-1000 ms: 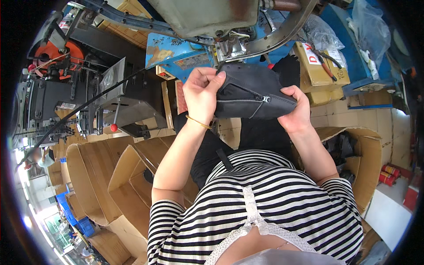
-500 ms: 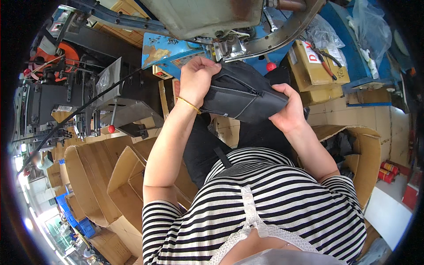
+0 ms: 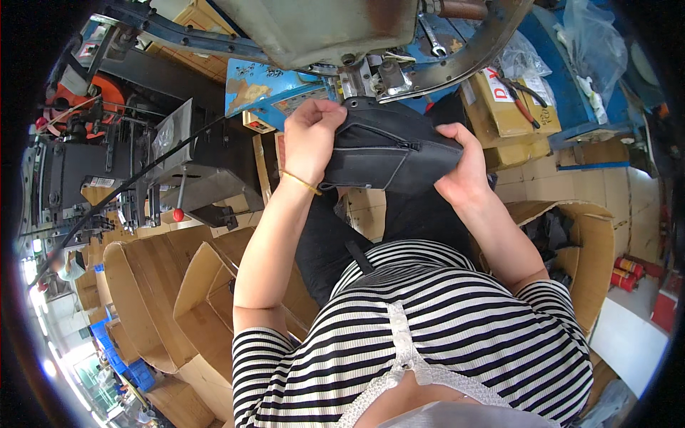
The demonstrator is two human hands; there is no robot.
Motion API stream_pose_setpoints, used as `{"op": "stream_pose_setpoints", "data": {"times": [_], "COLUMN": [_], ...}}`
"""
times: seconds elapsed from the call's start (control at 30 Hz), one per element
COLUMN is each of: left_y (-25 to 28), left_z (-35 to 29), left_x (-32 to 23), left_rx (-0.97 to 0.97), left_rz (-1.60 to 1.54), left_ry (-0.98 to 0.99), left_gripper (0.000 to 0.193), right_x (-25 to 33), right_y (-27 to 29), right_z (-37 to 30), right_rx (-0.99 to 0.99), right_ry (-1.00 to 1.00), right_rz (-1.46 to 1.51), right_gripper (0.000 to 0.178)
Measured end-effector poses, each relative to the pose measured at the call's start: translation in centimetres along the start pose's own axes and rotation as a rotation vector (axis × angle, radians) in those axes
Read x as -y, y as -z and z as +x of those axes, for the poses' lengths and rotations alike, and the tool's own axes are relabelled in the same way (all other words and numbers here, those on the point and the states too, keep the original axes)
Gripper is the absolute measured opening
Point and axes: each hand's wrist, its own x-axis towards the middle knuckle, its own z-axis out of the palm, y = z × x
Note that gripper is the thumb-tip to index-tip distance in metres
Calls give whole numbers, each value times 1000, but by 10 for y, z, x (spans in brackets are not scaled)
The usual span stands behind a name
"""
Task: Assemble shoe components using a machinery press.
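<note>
A flat black zippered pouch (image 3: 392,162) spans the gap between my two hands, at the front of a machine. My left hand (image 3: 312,132) pinches its left far corner between thumb and fingers. On the right, my right hand (image 3: 467,167) grips the other end, thumb on top and the fingers partly hidden beneath. A zipper with a black pull (image 3: 408,145) runs slantwise across the upper face. Close to the far edge, a small metal ring (image 3: 354,104) shows in the material. That edge lies right by the machine's metal lower head (image 3: 392,77); whether they touch, I cannot tell.
The machine's big grey housing (image 3: 321,28) hangs over the work. Pliers (image 3: 524,100) lie on a yellow carton (image 3: 508,114) at the right; a wrench (image 3: 432,37) rests behind. Open cardboard boxes (image 3: 153,285) flank me, the right one (image 3: 596,250) holding black pieces. Dark machinery fills the left.
The pouch has shifted slightly left with both hands and tipped a little. Its far edge now shows a metal ring, and the red knob behind it is mostly covered.
</note>
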Motion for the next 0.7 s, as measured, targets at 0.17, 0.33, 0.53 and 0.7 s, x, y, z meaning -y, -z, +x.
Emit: {"op": "stream_pose_setpoints", "data": {"times": [0.17,0.33,0.53,0.7], "left_y": [12,15,15,13], "left_z": [11,18,15,12], "left_x": [-7,-5,-2,-6], "left_rx": [102,184,179,171], "left_rz": [-45,34,38,20], "left_ry": [142,178,193,211], "left_gripper": [13,13,15,13], "right_x": [-3,-3,-5,-7], "right_y": [-24,-8,-14,-23], "right_z": [1,8,5,-1], "right_rx": [-24,27,-13,-53], "right_ry": [21,1,32,65], "right_rz": [-28,-35,-86,-104], "right_gripper": [28,27,24,24]}}
